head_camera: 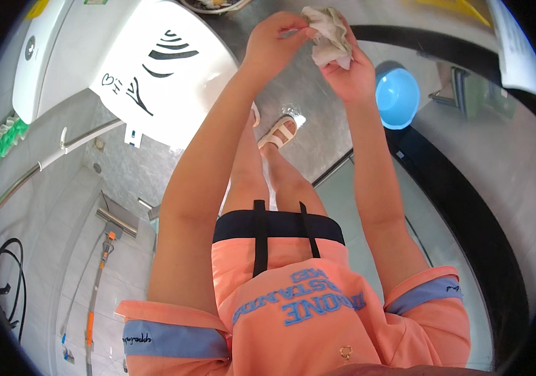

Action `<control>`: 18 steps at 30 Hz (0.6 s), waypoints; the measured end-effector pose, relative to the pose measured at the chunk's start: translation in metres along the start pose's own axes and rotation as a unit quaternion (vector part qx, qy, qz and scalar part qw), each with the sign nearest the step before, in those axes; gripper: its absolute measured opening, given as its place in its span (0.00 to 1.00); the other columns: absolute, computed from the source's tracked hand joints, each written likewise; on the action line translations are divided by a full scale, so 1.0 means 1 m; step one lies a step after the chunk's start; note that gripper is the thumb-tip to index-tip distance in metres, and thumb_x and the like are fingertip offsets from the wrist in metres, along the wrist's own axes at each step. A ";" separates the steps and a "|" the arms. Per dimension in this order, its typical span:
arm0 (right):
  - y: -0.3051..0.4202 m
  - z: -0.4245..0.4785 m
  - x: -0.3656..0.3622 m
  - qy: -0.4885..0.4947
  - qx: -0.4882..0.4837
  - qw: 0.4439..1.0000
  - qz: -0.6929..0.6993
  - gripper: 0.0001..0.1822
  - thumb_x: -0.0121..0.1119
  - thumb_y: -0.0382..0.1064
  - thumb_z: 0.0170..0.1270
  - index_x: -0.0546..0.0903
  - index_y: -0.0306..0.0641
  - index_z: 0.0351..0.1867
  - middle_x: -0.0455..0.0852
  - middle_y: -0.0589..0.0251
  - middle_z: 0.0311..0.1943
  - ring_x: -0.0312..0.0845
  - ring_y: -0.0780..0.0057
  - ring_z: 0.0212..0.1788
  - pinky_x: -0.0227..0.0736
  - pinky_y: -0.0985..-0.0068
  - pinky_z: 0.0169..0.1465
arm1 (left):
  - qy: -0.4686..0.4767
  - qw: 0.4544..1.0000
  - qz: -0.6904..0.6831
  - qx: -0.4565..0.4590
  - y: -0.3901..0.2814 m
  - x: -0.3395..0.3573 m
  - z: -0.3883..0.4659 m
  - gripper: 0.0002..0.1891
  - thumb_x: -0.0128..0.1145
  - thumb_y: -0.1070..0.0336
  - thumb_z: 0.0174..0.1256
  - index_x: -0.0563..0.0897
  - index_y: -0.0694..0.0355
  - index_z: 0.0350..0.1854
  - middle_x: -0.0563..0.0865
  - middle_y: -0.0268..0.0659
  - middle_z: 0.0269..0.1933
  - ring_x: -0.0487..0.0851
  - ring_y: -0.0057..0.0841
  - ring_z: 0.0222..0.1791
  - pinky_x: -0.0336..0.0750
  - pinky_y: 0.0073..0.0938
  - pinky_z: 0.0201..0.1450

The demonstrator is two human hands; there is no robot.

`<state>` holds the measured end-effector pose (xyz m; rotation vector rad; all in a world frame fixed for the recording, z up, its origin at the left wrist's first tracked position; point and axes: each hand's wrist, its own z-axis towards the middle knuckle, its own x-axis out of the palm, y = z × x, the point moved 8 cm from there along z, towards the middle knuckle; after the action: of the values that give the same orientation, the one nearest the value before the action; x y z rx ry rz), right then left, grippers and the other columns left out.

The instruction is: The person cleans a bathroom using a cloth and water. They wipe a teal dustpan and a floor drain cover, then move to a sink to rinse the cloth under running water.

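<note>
A crumpled whitish cloth or wipe (pixel 331 35) is held up between both hands, above the grey floor. My left hand (pixel 275 40) pinches its left edge between thumb and fingers. From below and the right, my right hand (pixel 352 75) grips the same piece, its fingers partly hidden behind the folds. Left of my left forearm is a white toilet lid (pixel 192 80) with a black decal on it. A light blue plastic basin (pixel 398 98) lies just beyond my right wrist.
A white toilet tank (pixel 44 56) stands at the upper left, near a steel grab rail (pixel 84 136) and a green-and-white duster (pixel 2 150). A sponge mop (pixel 96 286) leans at the lower left. A bin (pixel 216 4) shows at the top. A black raised edge (pixel 456 197) curves along the right.
</note>
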<state>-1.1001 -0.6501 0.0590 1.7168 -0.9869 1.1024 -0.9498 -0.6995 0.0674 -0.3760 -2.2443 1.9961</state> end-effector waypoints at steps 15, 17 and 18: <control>0.070 -0.148 -0.009 -0.092 -0.107 0.984 0.111 0.18 0.46 0.38 0.79 0.76 0.30 0.63 0.84 0.52 0.59 0.83 0.62 0.57 0.80 0.65 0.60 | -0.051 0.986 0.106 0.118 -0.036 0.087 -0.054 0.09 0.72 0.58 0.65 0.93 0.55 0.43 0.92 0.31 0.44 0.87 0.26 0.46 0.78 0.28 0.51; 0.072 -0.155 -0.005 -0.052 -0.099 0.986 0.125 0.19 0.45 0.38 0.79 0.75 0.30 0.63 0.83 0.51 0.59 0.83 0.61 0.56 0.81 0.64 0.60 | -0.029 0.975 0.127 0.180 -0.060 0.108 -0.062 0.10 0.72 0.58 0.63 0.93 0.54 0.43 0.92 0.31 0.45 0.87 0.28 0.49 0.79 0.30 0.53; 0.071 -0.157 -0.005 -0.058 -0.099 0.984 0.133 0.19 0.45 0.38 0.79 0.75 0.30 0.63 0.83 0.51 0.59 0.83 0.61 0.56 0.81 0.64 0.59 | -0.018 0.968 0.151 0.199 -0.072 0.115 -0.066 0.10 0.72 0.58 0.63 0.93 0.54 0.42 0.92 0.31 0.46 0.86 0.29 0.50 0.79 0.31 0.53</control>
<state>-1.2094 -0.5271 0.1106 1.5310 -1.3842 1.0386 -1.0524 -0.6141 0.1379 -0.6702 -1.8219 2.5534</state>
